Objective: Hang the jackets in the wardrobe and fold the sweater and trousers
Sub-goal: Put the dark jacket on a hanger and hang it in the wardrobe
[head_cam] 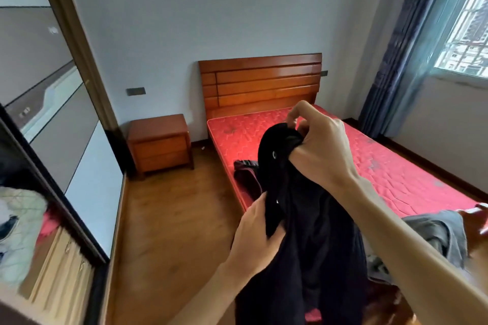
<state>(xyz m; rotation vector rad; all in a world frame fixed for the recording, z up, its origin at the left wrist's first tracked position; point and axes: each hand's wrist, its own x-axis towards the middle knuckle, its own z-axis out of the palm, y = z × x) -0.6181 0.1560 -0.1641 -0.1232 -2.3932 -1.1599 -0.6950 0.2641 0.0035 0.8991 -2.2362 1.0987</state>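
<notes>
Right hand [320, 150]: raised in front of the bed, fingers curled tight round a bunched top edge of the black garment [317, 245]. Thumb and forefinger lifted above the bunch, bent toward each other; whether they pinched any cloth could not be told.

Left hand [253, 232]: lower and to the left, fingers closed on a narrow front edge of the same garment, thumb on the near side. A small pale stud showed on the cloth between the two hands.

Black garment: held in the air, hanging from both grips down past the bottom of the view, in front of the mattress [396, 166] corner.

Second dark garment [245, 169] lay crumpled on the mattress's near left edge, partly hidden behind the held one. Grey garment [438, 229] lay heaped at the right, under the right forearm.

Wardrobe [66, 113] stood along the left wall, its lower left part open with pale cloth inside. Nightstand [161, 142] stood between wardrobe and headboard [261, 82]
</notes>
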